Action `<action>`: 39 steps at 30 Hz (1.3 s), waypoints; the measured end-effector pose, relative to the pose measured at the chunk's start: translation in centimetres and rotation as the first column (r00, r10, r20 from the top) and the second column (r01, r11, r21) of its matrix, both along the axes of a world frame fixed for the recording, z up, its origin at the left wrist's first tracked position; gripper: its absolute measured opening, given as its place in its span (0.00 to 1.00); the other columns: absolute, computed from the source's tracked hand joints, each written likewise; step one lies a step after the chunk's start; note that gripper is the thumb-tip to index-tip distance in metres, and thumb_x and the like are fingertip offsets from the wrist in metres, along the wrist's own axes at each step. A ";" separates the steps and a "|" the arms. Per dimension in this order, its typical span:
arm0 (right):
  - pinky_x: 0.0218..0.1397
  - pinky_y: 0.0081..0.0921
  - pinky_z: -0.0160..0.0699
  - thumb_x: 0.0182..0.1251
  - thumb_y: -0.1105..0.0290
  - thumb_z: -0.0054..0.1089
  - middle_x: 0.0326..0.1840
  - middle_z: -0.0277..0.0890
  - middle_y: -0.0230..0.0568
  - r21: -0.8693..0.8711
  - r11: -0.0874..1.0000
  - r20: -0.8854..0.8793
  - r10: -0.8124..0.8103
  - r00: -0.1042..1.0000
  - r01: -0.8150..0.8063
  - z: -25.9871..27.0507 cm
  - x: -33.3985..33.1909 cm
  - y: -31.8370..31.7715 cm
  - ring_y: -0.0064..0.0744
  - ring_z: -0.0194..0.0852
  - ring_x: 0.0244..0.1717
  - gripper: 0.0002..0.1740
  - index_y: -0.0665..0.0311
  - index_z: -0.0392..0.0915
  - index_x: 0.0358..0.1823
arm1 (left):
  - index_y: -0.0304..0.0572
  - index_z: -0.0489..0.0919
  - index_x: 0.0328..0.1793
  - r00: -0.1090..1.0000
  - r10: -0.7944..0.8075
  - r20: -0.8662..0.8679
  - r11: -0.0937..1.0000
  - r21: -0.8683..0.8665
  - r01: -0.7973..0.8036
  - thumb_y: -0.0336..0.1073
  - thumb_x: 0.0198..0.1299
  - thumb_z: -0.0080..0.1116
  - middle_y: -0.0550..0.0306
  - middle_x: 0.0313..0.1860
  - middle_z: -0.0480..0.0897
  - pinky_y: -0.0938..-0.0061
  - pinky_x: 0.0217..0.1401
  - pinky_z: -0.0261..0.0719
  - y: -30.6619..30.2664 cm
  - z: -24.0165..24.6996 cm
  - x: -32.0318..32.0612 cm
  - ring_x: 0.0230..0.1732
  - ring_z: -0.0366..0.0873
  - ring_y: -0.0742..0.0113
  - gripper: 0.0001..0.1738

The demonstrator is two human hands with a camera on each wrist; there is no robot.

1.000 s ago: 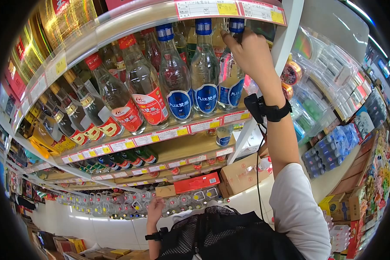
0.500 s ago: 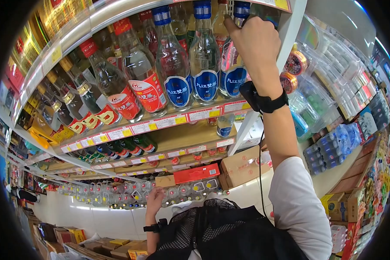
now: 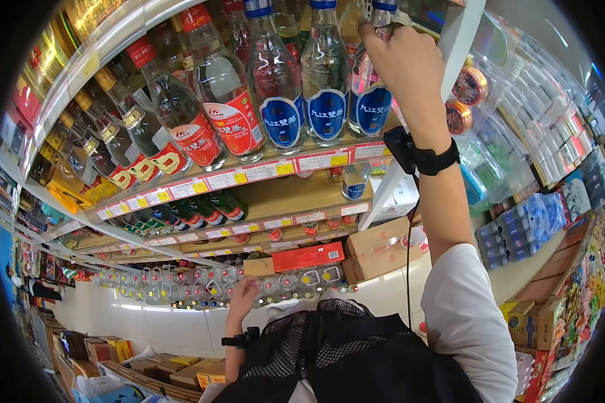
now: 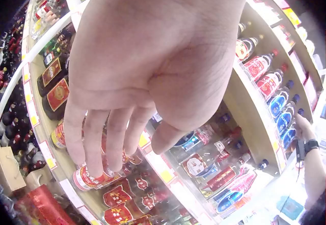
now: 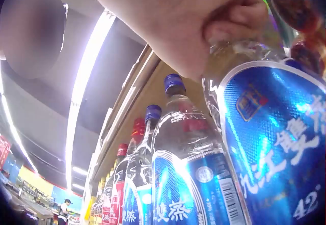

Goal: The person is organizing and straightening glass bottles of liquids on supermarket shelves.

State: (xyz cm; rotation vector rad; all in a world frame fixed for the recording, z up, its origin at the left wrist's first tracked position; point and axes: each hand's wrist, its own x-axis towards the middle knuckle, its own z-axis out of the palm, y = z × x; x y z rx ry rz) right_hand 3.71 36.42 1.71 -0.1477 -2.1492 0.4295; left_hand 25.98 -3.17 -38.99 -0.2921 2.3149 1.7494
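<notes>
In the head view my right hand (image 3: 410, 70) reaches to the right end of the upper shelf and grips the neck of a clear glass bottle with a blue label (image 3: 371, 111), just below its blue cap. The right wrist view shows the same bottle (image 5: 275, 138) close up, with curled fingers around its neck. Two matching blue-label bottles stand to its left, the nearer one (image 3: 326, 114) right beside it. My left hand (image 3: 243, 295) hangs low in front of the body. In the left wrist view that hand (image 4: 147, 77) has loosely bent fingers and holds nothing.
Red-label bottles (image 3: 233, 124) continue the row leftward. A white shelf post (image 3: 460, 43) stands close right of my right hand. Lower shelves hold more bottles, and a cardboard box (image 3: 383, 248) and red box (image 3: 307, 256) sit below. A cable (image 3: 409, 269) hangs from the right wrist.
The shelf sits higher in the head view as the camera tilts down. My right hand keeps its hold on the bottle's neck, and the label faces forward more. The left hand has hardly moved.
</notes>
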 end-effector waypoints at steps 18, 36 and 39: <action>0.29 0.36 0.77 0.60 0.57 0.69 0.25 0.81 0.46 -0.212 0.956 -0.238 0.150 0.960 -0.202 -7.6 7.8 -0.6 0.45 0.81 0.25 0.18 0.68 0.80 0.33 | 0.33 0.76 0.57 0.855 -0.101 -0.509 0.973 0.128 0.191 0.33 0.70 0.54 0.53 0.47 0.83 0.76 0.48 0.80 12.5 20.7 -13.1 0.44 0.81 0.71 0.14; 0.22 0.17 0.69 0.60 0.67 0.74 0.18 0.76 0.35 -0.773 0.621 0.167 0.396 0.903 -0.129 -15.7 6.6 1.1 0.17 0.72 0.18 0.15 0.71 0.80 0.26 | 0.32 0.86 0.24 0.867 0.202 -0.455 0.979 0.098 -0.176 0.46 0.71 0.55 0.56 0.21 0.85 0.79 0.34 0.76 13.1 21.5 -16.8 0.21 0.77 0.75 0.27; 0.22 0.18 0.69 0.59 0.66 0.74 0.18 0.77 0.34 -0.814 0.568 0.154 0.409 0.899 -0.119 -15.9 6.4 1.0 0.17 0.72 0.19 0.15 0.71 0.80 0.27 | 0.31 0.86 0.24 0.852 0.195 -0.487 0.980 0.135 -0.147 0.45 0.72 0.54 0.55 0.20 0.84 0.78 0.37 0.77 13.2 21.6 -16.8 0.24 0.79 0.74 0.28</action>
